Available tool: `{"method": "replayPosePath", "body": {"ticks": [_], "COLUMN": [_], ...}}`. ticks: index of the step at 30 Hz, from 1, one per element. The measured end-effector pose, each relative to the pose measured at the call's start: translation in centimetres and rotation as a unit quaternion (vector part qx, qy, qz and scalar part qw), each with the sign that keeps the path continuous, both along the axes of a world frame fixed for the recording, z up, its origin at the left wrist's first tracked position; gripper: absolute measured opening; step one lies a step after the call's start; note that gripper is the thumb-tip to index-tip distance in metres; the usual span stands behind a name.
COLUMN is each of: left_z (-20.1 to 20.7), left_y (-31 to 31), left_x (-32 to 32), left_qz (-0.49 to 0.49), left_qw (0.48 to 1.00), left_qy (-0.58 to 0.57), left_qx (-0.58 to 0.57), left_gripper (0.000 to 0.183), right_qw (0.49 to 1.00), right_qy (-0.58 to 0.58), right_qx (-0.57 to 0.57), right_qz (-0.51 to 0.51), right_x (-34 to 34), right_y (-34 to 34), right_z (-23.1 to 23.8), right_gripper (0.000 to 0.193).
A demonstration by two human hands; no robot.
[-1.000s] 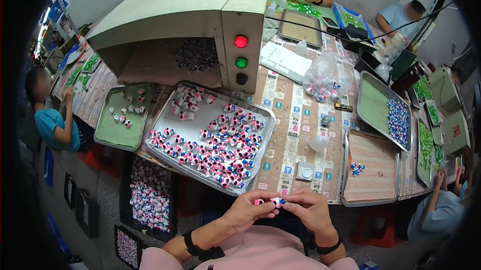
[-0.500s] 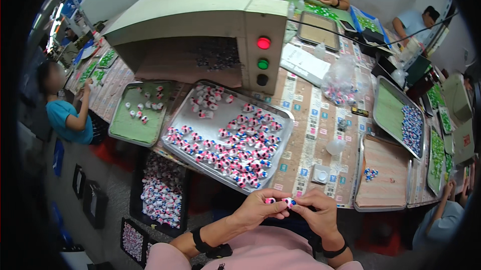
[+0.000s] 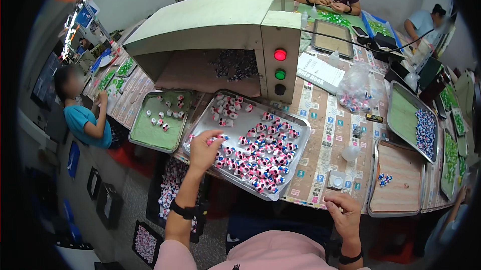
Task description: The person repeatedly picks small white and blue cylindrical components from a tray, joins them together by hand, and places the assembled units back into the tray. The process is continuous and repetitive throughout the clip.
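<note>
My left hand (image 3: pixel 204 151) reaches over the left front of a metal tray (image 3: pixel 302 130). Its thumb and fingertips are closed on a small pink, white and blue figurine (image 3: pixel 222 138). Many similar figurines (image 3: pixel 265 157) lie in that tray, with a looser group of pink and white ones (image 3: pixel 230 104) at its far left. Off to the right, my right hand (image 3: pixel 344 212) hovers by the table's front edge, fingers curled in; whatever might be inside them is hidden.
A beige machine (image 3: pixel 200 24) with a hollow opening stands behind the tray. Left is a green-lined tray (image 3: pixel 155 140); right are a tray of paper (image 3: pixel 398 190), a small white container (image 3: pixel 336 180) and a plastic bag (image 3: pixel 353 87). Dark bins sit below. Other people work around the table.
My hands, together at the table's front edge before, are now apart. The left went left and forward over the tray with a figurine; the right moved right. The view has shifted slightly.
</note>
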State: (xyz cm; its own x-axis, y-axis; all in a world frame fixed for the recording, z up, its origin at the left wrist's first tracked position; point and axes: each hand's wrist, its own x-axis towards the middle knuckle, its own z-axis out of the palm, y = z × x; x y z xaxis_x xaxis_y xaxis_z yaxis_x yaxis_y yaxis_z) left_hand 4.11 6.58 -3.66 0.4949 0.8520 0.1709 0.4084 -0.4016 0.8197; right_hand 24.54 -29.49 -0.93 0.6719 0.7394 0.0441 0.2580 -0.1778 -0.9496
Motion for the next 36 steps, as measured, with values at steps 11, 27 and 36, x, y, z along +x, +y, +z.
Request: {"method": "replayPosePath", "body": {"ticks": [11, 27, 36], "left_z": [-2.5, 2.3, 3.2], "left_y": [6.8, -2.2, -13.0], "left_x": [-1.2, -0.1, 3.9], "left_qz": [-0.006, -0.079, -0.223], "left_qw": [0.975, 0.915, 0.638], "left_qy": [0.181, -0.173, -0.249], "left_qx": [0.129, -0.357, -0.694], "left_gripper": [0.022, 0.019, 0.031], "right_qw": [0.997, 0.88, 0.966], "right_qy": [-0.031, -0.376, 0.057], "right_qx": [-0.044, -0.173, 0.0], "right_qz": [-0.055, -0.232, -0.253], "right_x": [1.6, 11.7, 10.9], "right_y": [-2.6, -8.9, -8.8], "right_z": [-0.7, -3.7, -4.2], "right_gripper": [0.015, 0.017, 0.02]}}
